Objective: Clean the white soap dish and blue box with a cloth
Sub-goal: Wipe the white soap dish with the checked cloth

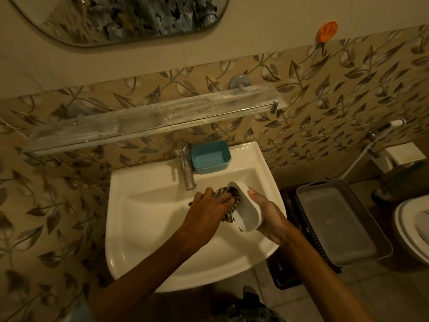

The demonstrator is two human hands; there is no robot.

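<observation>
Over the white sink (144, 228), my right hand (267, 212) holds the white soap dish (248, 205) tilted on its side, its hollow facing left. My left hand (209, 208) presses a striped cloth (229, 205) into that hollow; most of the cloth is hidden under my fingers. The blue box (210, 156) stands open and upright on the sink's back ledge, just right of the metal tap (186, 166), apart from both hands.
A glass shelf (151, 117) runs along the leaf-patterned wall above the sink, a mirror (130, 17) higher up. Right of the sink a grey basket (341, 221) rests on a dark crate. A toilet (411, 226) is at the far right.
</observation>
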